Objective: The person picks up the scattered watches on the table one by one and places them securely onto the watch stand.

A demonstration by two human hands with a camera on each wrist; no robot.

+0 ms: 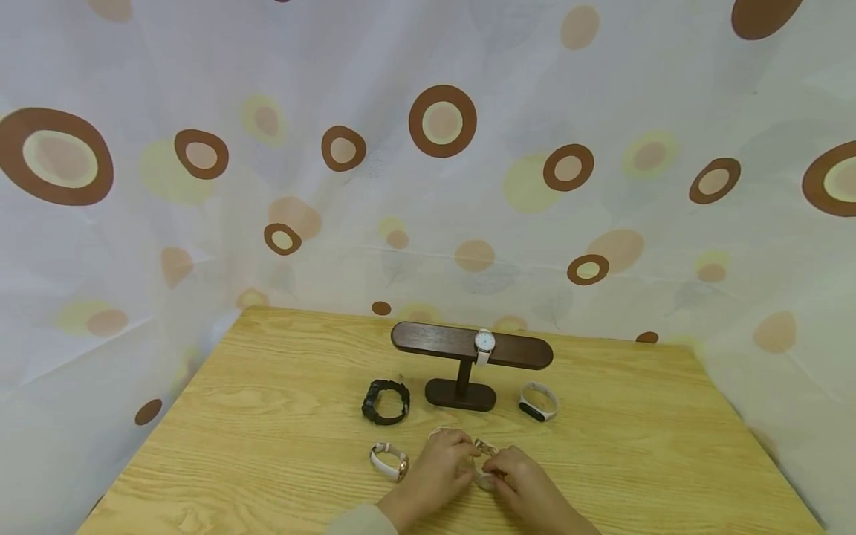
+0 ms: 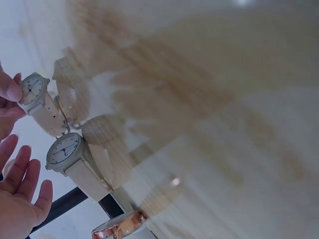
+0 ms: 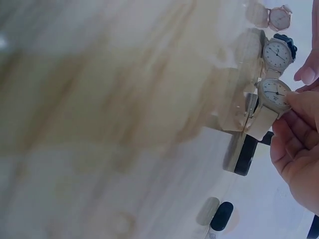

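My right hand (image 1: 528,483) pinches a pale-strapped wristwatch (image 3: 274,94) by the edge of its round white dial. Beside it on the table is a second pale-strapped wristwatch (image 2: 65,149), near my left hand (image 2: 22,199). The left hand's fingers look relaxed and apart from that watch in the left wrist view. From the head, my left hand (image 1: 438,464) covers most of the second watch, and only a bit of cream strap (image 1: 438,431) shows behind the knuckles. A white watch with a rose-gold case (image 1: 389,461) lies left of the left hand.
A dark wooden watch stand (image 1: 435,340) bears a white-strapped watch (image 1: 484,342) on its bar. Left of its base lies a black sports watch (image 1: 386,402), and to the right a white fitness band (image 1: 538,402). A patterned curtain (image 1: 374,193) hangs behind the wooden table (image 1: 281,386).
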